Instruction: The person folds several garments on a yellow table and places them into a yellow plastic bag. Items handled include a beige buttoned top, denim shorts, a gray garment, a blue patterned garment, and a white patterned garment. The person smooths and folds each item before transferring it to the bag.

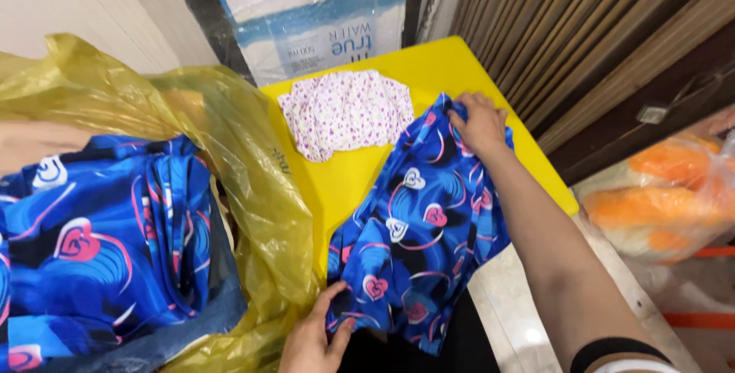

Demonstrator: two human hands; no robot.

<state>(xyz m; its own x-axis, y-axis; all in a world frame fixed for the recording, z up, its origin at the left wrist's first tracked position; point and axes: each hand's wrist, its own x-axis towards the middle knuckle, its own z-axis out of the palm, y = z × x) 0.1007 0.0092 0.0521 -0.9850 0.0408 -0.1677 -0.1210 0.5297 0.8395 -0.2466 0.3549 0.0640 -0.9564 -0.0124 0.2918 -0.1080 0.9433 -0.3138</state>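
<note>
Both hands (481, 122) (315, 338) pinch glossy blue heart-print cloth (421, 228) — yellow table (344, 178).

On the table (341, 182) in front of you, the heart-print cloth (421, 235) lies to the right, its near end hanging over the table's edge, with your right hand (481, 124) on its far corner and your left hand (314, 338) at its near corner. The small flowered cloth (344, 113) lies behind it, toward the carton (321, 13) at the back. To your left, the plastic bag (230, 136) holds more of the heart-print fabric (99, 243).
</note>
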